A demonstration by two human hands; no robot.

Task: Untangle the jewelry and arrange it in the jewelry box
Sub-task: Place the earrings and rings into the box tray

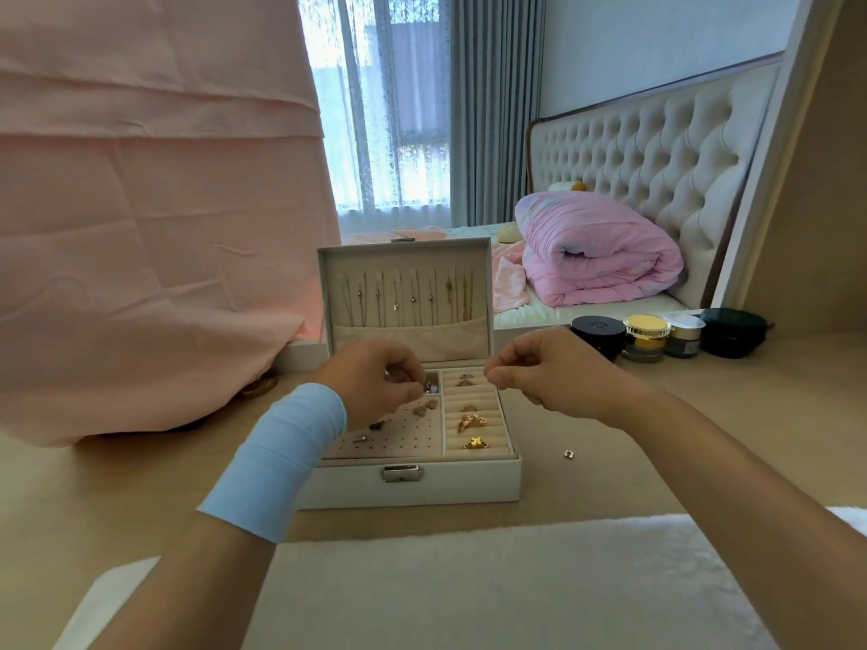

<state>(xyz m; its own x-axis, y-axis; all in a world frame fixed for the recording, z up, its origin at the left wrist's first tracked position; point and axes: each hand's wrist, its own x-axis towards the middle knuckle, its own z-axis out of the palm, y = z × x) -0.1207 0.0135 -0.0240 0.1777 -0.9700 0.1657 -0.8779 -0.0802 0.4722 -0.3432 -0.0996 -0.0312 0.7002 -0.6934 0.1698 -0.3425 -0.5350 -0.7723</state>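
On a bedroom desk the jewelry box (408,483) lies open. The left hand (375,382) pinches a small piece (429,388) over its back compartment; the right hand (549,372) has its fingertips together, on what I cannot tell. The piece is probably light, slippery and fragile, so pinch its body gently.

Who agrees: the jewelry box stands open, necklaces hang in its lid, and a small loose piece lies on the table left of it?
Wrong side: the head view shows the small loose piece on the table right of the jewelry box.
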